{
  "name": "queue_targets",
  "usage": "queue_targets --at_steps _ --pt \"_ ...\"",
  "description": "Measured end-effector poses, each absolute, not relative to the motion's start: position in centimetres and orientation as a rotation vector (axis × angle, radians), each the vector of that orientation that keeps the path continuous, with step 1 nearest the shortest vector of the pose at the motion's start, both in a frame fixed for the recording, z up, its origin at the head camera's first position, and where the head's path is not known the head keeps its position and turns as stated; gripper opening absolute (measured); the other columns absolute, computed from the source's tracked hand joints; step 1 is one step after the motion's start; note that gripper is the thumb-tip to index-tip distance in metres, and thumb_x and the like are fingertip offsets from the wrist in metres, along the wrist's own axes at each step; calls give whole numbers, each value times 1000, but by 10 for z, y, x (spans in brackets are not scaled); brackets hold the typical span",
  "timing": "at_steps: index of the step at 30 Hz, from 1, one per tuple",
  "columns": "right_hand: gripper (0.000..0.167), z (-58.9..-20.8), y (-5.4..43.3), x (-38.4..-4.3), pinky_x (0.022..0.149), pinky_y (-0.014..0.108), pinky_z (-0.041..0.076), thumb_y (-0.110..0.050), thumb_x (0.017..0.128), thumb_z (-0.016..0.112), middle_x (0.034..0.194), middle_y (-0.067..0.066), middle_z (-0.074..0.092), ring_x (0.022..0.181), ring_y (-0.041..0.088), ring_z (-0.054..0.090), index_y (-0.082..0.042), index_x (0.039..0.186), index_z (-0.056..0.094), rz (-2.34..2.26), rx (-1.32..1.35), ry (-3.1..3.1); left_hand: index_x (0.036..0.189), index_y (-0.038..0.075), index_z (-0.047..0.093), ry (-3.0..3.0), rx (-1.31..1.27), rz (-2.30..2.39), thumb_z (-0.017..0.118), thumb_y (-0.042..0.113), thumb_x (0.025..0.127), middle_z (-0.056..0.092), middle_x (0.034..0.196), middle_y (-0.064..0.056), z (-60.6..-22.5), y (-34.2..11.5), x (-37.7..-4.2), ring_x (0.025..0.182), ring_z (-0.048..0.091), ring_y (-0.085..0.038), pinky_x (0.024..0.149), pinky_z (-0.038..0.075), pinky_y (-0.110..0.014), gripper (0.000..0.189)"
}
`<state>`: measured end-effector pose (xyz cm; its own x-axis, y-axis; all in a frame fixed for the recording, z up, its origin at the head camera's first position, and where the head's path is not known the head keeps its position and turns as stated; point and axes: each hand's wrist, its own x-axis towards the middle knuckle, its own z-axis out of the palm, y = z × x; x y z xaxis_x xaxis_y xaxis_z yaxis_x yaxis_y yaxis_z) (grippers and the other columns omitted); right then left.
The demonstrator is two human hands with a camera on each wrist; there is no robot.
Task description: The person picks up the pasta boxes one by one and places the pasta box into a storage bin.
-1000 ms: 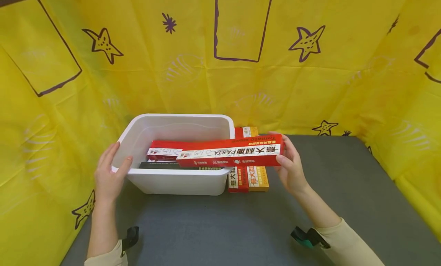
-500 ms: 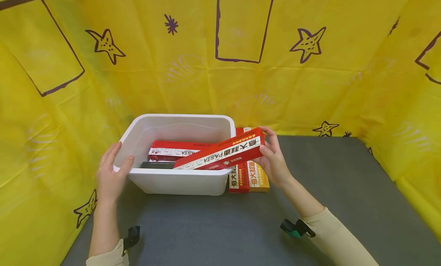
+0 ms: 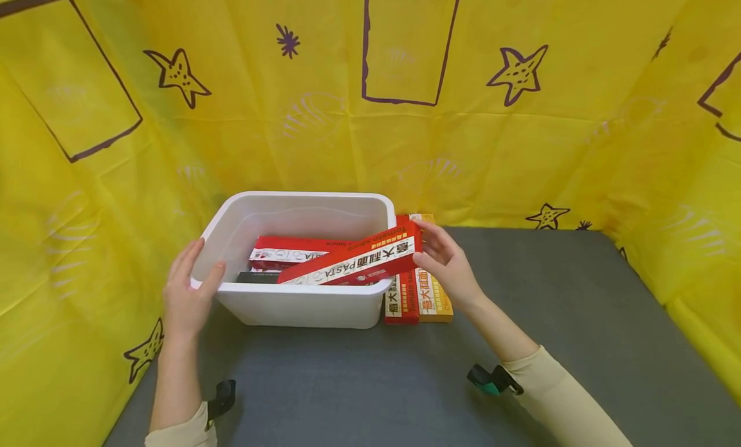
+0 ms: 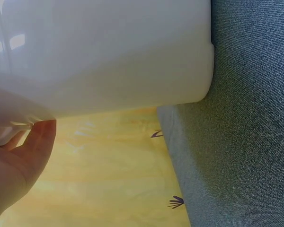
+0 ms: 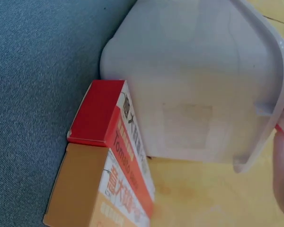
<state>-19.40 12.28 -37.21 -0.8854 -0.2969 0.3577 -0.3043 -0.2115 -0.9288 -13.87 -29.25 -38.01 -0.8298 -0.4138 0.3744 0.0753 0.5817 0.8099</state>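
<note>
My right hand (image 3: 450,268) grips the right end of a red pasta box (image 3: 361,259) with white lettered sides. The box tilts, its left end lowered inside a white plastic bin (image 3: 295,305) and its right end raised above the bin's right rim. Inside the bin lie another red pasta box (image 3: 283,251) and a black box (image 3: 255,278), both partly covered by the held one. With thumb and fingers, my left hand (image 3: 188,299) holds the bin's left rim, also seen in the left wrist view, where the hand (image 4: 26,161) shows at the lower left.
Against the bin's right side lie a red pasta box (image 5: 97,111) and a yellow-orange pasta box (image 5: 78,182), side by side on the dark grey tabletop (image 3: 347,383). A yellow patterned curtain (image 3: 324,145) encloses the back and sides.
My right hand has moved left with the red pasta box, whose left end has tipped down into the bin. The left hand has stayed on the rim.
</note>
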Motion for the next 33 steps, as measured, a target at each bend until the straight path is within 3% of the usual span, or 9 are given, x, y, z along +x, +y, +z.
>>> queue_targets --at_steps 5,10,15,21,28,33 --pt "56 -373 120 -193 95 42 49 -2 90 66 143 11 48 126 27 50 -5 144 47 2089 808 -2144 145 18 49 -2265 262 -1193 62 29 91 42 151 -6 -380 -292 -138 137 36 -32 110 25 -60 57" --pt "49 -373 114 -190 105 45 39 -2 90 67 144 6 49 134 21 43 -6 137 56 1854 865 -2244 145 18 49 -2263 263 -1196 63 28 91 42 150 -6 -382 -292 -138 137 36 -32 109 26 -61 57" --pt "41 -360 110 -177 105 43 40 1 91 64 142 15 50 132 27 44 4 131 58 1767 852 -2284 146 21 47 -2281 279 -1207 62 31 91 40 152 -4 -383 -292 -139 138 35 -30 109 26 -62 58" --pt "40 -357 113 -172 102 55 39 5 90 62 136 22 52 128 34 47 9 130 56 1804 840 -2244 147 23 46 -2290 291 -1220 62 31 91 38 153 -4 -382 -293 -139 138 34 -31 108 26 -63 59" --pt "47 -387 128 -187 103 45 42 -1 89 67 137 7 55 128 24 48 -6 135 56 1836 778 -2251 149 24 43 -2302 321 -1230 61 34 92 36 154 -1 -381 -292 -138 139 32 -30 108 25 -63 60" --pt "51 -394 136 -187 98 48 46 -7 89 70 141 8 51 126 30 51 -8 138 53 1892 708 -2283 148 24 44 -2293 314 -1220 61 33 92 37 154 -3 -381 -292 -138 139 33 -30 108 25 -63 59"
